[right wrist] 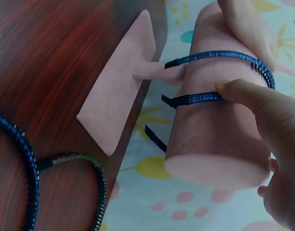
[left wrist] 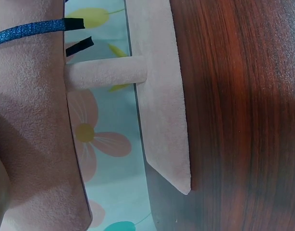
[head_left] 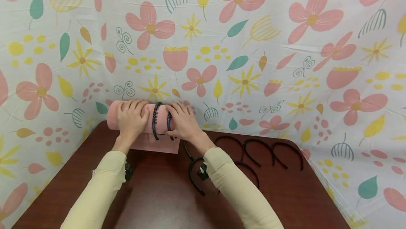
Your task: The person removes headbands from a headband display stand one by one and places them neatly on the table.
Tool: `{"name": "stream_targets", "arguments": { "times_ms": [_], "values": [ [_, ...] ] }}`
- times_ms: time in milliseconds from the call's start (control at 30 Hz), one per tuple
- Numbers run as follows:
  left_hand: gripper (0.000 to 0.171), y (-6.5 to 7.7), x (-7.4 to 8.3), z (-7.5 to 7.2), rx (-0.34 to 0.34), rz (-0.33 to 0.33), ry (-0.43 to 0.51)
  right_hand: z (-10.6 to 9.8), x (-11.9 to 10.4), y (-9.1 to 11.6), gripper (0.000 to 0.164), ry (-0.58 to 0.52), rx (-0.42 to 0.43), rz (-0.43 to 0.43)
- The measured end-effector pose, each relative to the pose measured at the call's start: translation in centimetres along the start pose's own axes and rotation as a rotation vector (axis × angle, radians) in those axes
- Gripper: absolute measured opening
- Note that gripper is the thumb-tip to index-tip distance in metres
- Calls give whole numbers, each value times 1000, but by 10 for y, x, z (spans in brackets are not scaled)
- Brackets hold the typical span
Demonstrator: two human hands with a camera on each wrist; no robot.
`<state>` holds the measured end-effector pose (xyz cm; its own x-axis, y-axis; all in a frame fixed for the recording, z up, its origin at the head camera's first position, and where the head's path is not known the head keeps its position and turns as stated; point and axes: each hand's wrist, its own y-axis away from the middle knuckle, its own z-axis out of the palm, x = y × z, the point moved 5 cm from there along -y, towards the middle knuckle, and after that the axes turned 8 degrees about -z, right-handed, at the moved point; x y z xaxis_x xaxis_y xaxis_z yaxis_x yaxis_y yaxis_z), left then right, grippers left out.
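A plush pink headband stand (head_left: 112,114) lies near the table's back edge: a horizontal cylinder joined by a short post (left wrist: 106,72) to a flat base (right wrist: 118,86). Over its left part my left hand (head_left: 131,119) grips the cylinder, fingers on top. A glittery blue-black toothed headband (head_left: 155,121) sits around the middle, between my hands. Farther right, my right hand (head_left: 184,121) holds a second blue headband (right wrist: 200,98) on the cylinder, the thumb pressing on its band. That headband's ends stick out past the underside. My right fingertips are hidden behind the cylinder in the right wrist view.
Several more dark headbands lie on the brown table (head_left: 158,193) to the right, among them one headband (head_left: 299,151) at the far right and another headband (head_left: 193,179) under my right forearm. A flower-print cloth (head_left: 203,45) hangs close behind the stand.
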<state>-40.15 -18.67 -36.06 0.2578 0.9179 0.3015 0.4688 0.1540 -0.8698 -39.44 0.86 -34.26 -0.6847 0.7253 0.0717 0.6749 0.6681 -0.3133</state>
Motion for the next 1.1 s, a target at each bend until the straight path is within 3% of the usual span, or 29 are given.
{"name": "stream_targets", "arguments": {
  "times_ms": [400, 733, 1100],
  "values": [
    [39, 0, 0, 0, -2, 0, 2, 2, 14, 8, 107, -63, -63, -23],
    [39, -1, 1, -1, -15, -11, -2, 2, 29, 16, 105, -53, 3, -45],
    [38, 0, 2, -3, -6, -12, 11, 1, 43, 34, 102, -122, 55, -31]
  ]
}}
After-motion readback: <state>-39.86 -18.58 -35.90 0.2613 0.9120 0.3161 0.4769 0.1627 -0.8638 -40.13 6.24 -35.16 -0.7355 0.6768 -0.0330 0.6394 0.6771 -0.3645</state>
